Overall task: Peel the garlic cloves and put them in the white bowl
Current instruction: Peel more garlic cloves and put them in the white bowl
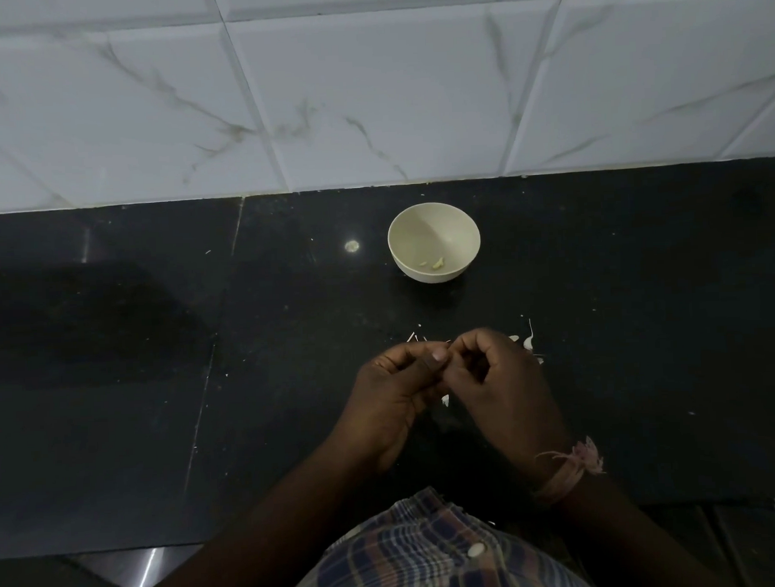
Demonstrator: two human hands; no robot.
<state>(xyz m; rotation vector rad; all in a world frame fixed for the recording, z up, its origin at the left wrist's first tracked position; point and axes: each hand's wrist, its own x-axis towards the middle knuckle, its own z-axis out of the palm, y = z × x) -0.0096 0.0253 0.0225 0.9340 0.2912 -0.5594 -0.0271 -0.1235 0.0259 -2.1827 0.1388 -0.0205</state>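
While both hands work close together over the dark desk, the job looks partway done, prob. early. White bowl sits further back, near the tiled wall, well apart from the hands. It has just a couple of small pale yellowish bits at the bottom, likely peeled garlic, so only a little has gone in so far. Rest of the bowl is bare inside.

Left hand has fingers curled, thumb pressed fwd toward the right hand, whose fingers are also curled in a pinch. They meet at the fingertips, approx. where a clove would be, but the clove itself is hidden between the fingers; can't make out how much skin is left on it. My read: peeling of one clove is in hand, not yet dropped in the bowl.

Thin white skin scraps lie scattered on the desk just beyond & to the right of the hands, one more flake below the fingertips. These look papery, light, some w/ long thin tails. Can't tell if any is an unpeeled clove; no clear stock of whole cloves shows, so how many remain can't be judged.

Right wrist wears a pinkish thread band; a checked shirt shows at bottom edge.
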